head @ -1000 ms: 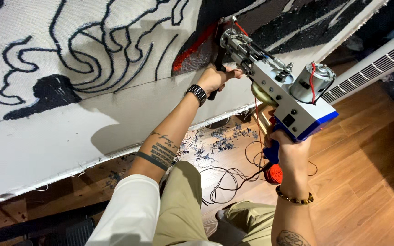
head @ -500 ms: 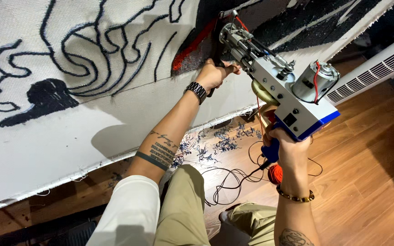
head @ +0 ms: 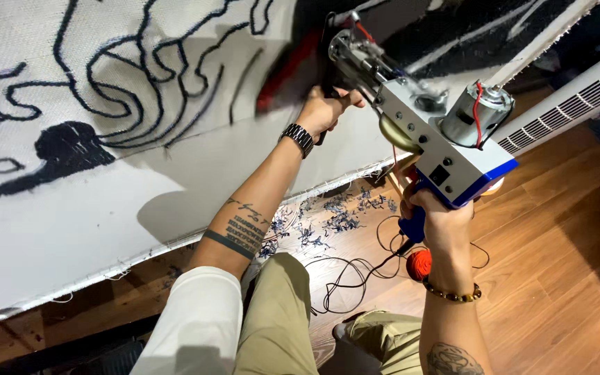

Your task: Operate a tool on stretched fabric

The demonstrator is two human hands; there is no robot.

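Note:
I hold a grey and blue tufting gun (head: 430, 135) against a stretched white cloth (head: 105, 139) marked with black line drawings. My left hand (head: 324, 110) is wrapped around the gun's black front handle near the needle end. My right hand (head: 439, 219) grips the blue rear handle below the motor. The gun's tip presses into a red tufted patch (head: 292, 73) beside black tufted areas. A red yarn strand runs along the gun.
A red yarn ball (head: 419, 263) and a black cable (head: 355, 267) lie on the wooden floor, with blue yarn scraps (head: 335, 215) nearby. A white slatted heater (head: 571, 101) stands at the right. My knees (head: 286, 319) are below.
The gun and both hands have shifted slightly along the cloth near the red patch; the view has tilted a little.

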